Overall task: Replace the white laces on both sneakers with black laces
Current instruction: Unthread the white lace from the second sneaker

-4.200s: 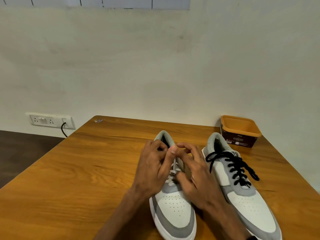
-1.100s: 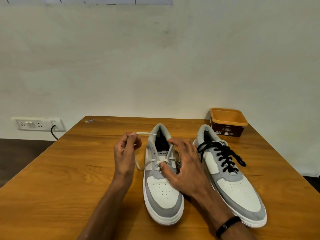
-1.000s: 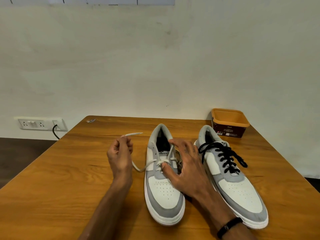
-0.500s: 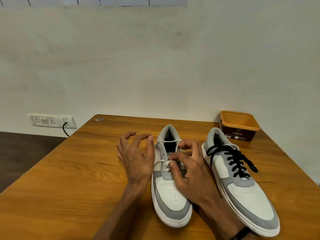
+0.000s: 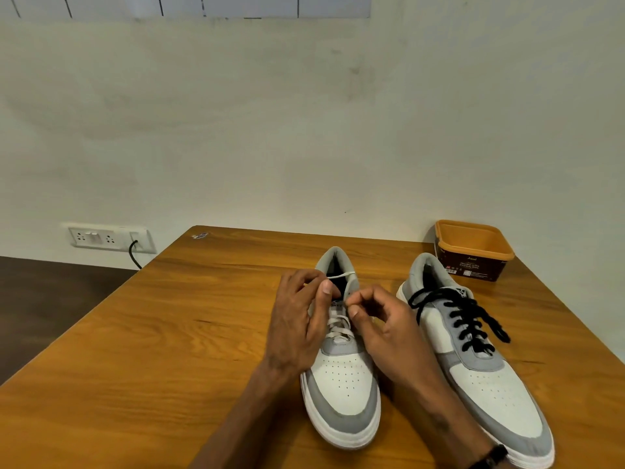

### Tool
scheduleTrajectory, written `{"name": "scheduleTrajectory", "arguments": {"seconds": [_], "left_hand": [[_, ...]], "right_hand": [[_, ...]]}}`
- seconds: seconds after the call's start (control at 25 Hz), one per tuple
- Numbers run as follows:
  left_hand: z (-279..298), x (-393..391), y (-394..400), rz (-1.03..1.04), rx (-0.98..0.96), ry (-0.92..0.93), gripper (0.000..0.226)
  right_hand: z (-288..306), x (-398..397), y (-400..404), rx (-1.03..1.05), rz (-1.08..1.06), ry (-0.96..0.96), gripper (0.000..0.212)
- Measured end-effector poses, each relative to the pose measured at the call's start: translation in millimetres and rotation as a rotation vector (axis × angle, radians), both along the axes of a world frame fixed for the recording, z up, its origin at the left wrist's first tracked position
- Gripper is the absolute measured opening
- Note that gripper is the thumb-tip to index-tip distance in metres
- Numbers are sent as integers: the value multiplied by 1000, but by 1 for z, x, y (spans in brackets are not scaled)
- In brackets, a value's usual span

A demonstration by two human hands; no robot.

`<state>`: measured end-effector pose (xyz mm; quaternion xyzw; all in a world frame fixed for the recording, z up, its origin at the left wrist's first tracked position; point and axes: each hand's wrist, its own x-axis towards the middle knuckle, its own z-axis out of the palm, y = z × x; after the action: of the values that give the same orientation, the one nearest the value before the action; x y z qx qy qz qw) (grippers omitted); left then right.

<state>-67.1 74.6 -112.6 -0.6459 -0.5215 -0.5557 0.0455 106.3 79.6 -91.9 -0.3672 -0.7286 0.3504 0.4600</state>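
We see two low sneakers on a glossy wood-grain table (image 5: 142, 350), both lying with their long axes running from the bottom of the frame up toward the wall, rounded toes nearest the bottom edge and heel openings pointing away. The left sneaker (image 5: 341, 394), just below the middle of the frame, has a smooth white perforated toe panel, a grey suede-like band round the toe and a white rubber sole; its flat white lace (image 5: 338, 328) crosses the lower eyelets, and one thin strand runs level across the dark heel opening. Our left hand (image 5: 297, 319) curls over the shoe's left side and pinches that strand between thumb and fingertips. Our right hand (image 5: 382, 324) is curled at the tongue, thumb and forefinger closed together on the white lace there. The right sneaker (image 5: 487, 384), toward the lower right and angled slightly outward, carries a thick black lace (image 5: 463, 319) through all its eyelets, ends lying loose. Beyond it, at the right edge, stands a square orange plastic tub (image 5: 473, 248) with dark label sides. A white socket strip (image 5: 101, 236) sits on the wall at left.
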Motion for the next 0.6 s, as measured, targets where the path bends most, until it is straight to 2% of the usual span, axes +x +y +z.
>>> {"name": "scheduleTrajectory", "arguments": {"seconds": [0.08,0.24,0.4,0.48,0.6], "left_hand": [[-1,3,-1,-21,17,-83,41],[-2,10,-4,-25,47,-218,47],[-3,11,-5,-15,73,-245,50],[-2,11,-6,0,77,-254,53],[-2,13,-10,21,56,-289,56]], "right_hand": [[2,4,1,29,7,-42,14],[-6,0,1,271,-33,-303,25],[-7,-6,-1,346,-68,-383,13],[-6,-9,-5,342,-80,-373,8],[-7,-8,-10,237,-104,-199,8]]}}
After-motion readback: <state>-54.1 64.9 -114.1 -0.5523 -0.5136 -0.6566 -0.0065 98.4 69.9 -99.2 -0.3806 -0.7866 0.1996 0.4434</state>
